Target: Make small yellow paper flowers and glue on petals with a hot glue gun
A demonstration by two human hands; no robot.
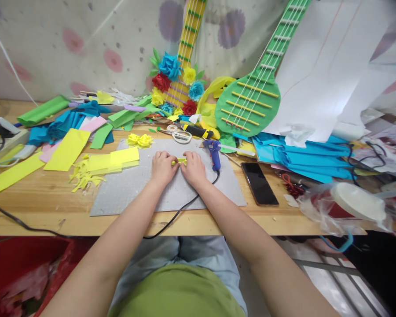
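My left hand and my right hand rest close together on a grey cutting mat. Both are closed in a pinch on a small piece of yellow paper held between them. Two small yellow paper flowers lie on the mat's far left corner. A stack of yellow paper strips sits to the left of my left hand. A blue glue gun lies just right of my right hand, its black cord running off the table's front edge.
Scissors lie beyond the mat. A black phone lies right of the mat. Green and yellow paper guitars with paper flowers lean at the back. Blue paper, green sheets and a plastic bag crowd the sides.
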